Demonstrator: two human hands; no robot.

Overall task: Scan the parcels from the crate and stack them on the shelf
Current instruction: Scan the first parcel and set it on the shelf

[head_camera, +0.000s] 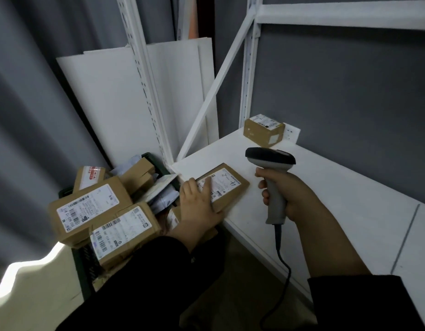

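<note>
A flat brown parcel with a white label lies at the front left corner of the white shelf. My left hand grips its near edge, index finger stretched across the label. My right hand grips the handle of a grey barcode scanner, whose dark head hangs just right of and above the parcel. A small brown box stands at the back of the shelf. Down to the left, a dark crate is piled with several labelled cardboard parcels and grey mailer bags.
White shelf uprights and a diagonal brace frame the shelf's left end. White boards lean against the grey wall behind the crate. An upper shelf runs overhead. The scanner's cable hangs down in front of the shelf edge.
</note>
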